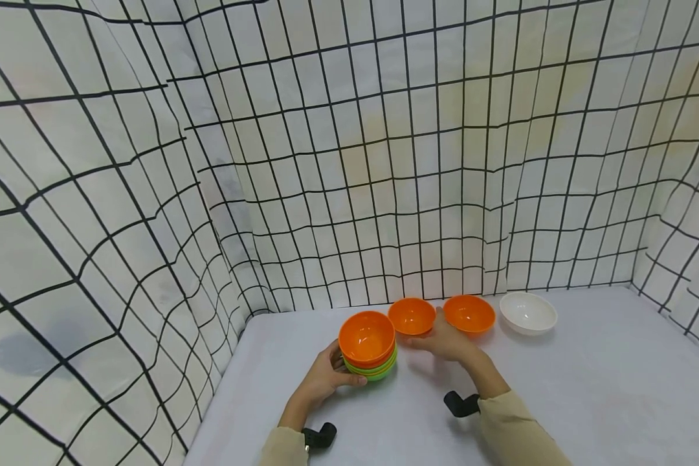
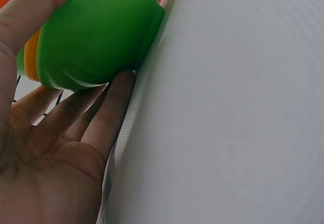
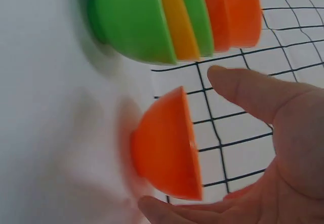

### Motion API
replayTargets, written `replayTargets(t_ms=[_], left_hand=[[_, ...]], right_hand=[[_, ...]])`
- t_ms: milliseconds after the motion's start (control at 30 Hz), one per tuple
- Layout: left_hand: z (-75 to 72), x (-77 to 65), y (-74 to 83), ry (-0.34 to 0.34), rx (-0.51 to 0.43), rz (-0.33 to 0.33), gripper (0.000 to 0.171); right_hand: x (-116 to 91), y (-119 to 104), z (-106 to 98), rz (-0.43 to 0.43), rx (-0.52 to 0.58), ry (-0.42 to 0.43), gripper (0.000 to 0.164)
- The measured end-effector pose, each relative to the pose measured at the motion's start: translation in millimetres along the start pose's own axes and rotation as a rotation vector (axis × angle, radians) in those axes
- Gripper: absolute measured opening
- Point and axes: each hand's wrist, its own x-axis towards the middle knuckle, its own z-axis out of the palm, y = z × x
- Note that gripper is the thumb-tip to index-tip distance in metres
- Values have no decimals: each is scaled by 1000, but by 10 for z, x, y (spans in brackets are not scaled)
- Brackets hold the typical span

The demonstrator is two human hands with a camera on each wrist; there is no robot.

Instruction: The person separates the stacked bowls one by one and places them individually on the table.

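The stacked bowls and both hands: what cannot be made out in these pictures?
Head view: insides of the lower stacked bowls, hidden by the top orange bowl.
Left wrist view: left hand, some fingertips behind the green bowl.
Right wrist view: right hand, partly cut off by right and bottom edges.

Here it is: stack of nested round green, yellow-orange and orange bowls [image 1: 368, 343] on flat white table [image 1: 396, 424], left hand [image 1: 323, 377] against its left side. Right of stack and behind, round orange bowl [image 1: 411, 316], right hand [image 1: 444, 338] by its near right side. Farther right from stack, second round orange bowl [image 1: 469, 314]; rightmost, round white bowl [image 1: 527, 313]. Behind stack, white black-gridded wall [image 1: 378, 162].
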Motion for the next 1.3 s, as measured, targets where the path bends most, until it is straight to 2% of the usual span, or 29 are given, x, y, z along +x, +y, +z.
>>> replayTargets(t_ms=[167, 300, 433, 600, 700, 833, 1067, 1300], left_hand=[[5, 3, -14, 8, 17, -14, 96], [6, 4, -18, 10, 17, -26, 96], [3, 2, -21, 11, 16, -18, 96], [3, -2, -24, 9, 9, -7, 95], [6, -4, -24, 7, 15, 1, 95], [11, -3, -25, 4, 19, 9, 95], [0, -9, -37, -3, 9, 11, 94], [0, -20, 2, -10, 7, 3, 93]], right_hand=[[-117, -117, -98, -3, -87, 1, 125], [-151, -195, -156, -50, -109, 61, 111], [-151, -253, -178, -148, -67, 111, 96], [-146, -308, -100, -275, 24, 90, 88], [-139, -330, 1, -330, 78, 42, 89], [-117, -335, 162, -362, 82, 3, 93], [-58, -311, 421, -406, 63, 5, 106], [-31, -301, 557, -400, 71, 16, 113]])
